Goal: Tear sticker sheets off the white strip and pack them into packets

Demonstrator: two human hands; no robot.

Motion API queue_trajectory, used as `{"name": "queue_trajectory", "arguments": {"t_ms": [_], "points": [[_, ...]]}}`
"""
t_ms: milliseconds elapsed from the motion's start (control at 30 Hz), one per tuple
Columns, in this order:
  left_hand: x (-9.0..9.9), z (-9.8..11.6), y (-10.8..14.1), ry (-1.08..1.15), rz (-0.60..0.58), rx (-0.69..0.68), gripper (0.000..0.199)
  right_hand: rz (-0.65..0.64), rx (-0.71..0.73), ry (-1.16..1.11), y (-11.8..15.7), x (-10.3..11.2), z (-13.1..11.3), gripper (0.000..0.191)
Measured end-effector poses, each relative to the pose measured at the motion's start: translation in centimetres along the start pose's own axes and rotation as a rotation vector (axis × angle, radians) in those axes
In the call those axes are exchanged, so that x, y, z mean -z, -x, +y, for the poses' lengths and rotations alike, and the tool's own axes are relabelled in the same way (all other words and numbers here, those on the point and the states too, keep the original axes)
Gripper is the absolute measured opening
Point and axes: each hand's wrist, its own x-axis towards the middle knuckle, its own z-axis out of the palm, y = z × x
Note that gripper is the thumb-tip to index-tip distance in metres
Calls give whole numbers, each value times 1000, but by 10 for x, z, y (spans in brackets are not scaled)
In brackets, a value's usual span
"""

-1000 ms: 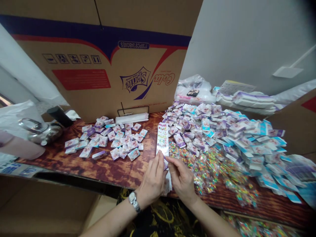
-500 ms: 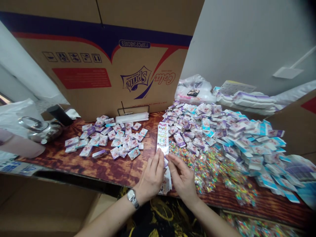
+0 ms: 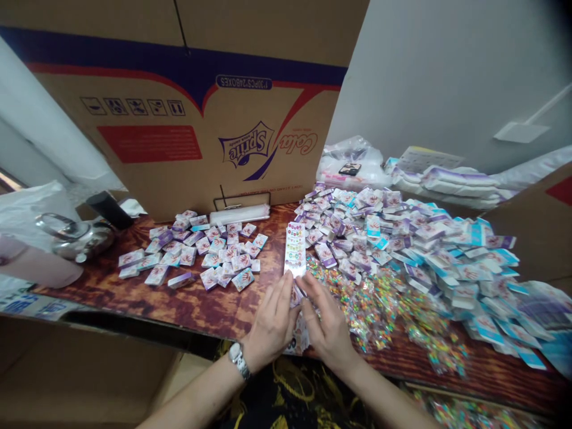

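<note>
Left hand point(image 3: 271, 320), right hand point(image 3: 329, 326), both curled nearly closed; pinching, apparently, one small box point(image 3: 295, 295)

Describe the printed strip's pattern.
The strip has rows of small coloured marks on white, clearest in head view.

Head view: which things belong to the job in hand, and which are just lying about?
Likely in the job:
small box, between left hand and right hand
printed strips
left box pile
right box pile
packets of coloured pieces

Likely just lying about:
metal kettle
pink container
dark cylinder
</note>
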Motion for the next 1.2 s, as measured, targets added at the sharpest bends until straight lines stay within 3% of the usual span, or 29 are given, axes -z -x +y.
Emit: {"name": "queue_trajectory", "arguments": {"t_ms": [133,233,367,433,533,633,733,900,1033,1133,1200], "points": [[-3,-8,7,10,20,40,63,-150,-30,-93,-2,-5,1,50],[2,-35,5,-40,-13,34,65,-272,-93,-148,-16,-3,23,44],[23,-79,-17,-247,35,153,61,-280,-31,176,-47,1,77,46],[28,-85,-25,-291,42,200,61,-407,27,376,-61,-1,101,60],[16,-69,-16,-150,-127,85,52,-542,69,516,-73,-7,122,73],[-8,-42,8,-8,-406,-18,46,-559,79,545,-72,-13,125,66],[-25,-28,26,-8,-514,-32,49,-536,79,585,-66,-15,122,56],[-31,-30,25,-58,-538,-38,51,-461,110,639,-61,-15,112,34],[-19,-25,16,49,-427,-14,43,-409,123,658,-62,-7,99,30],[-4,-14,8,308,-322,137,34,-367,140,653,-65,6,88,32],[3,-8,3,552,-346,330,35,-358,156,626,-69,15,83,32]]}}
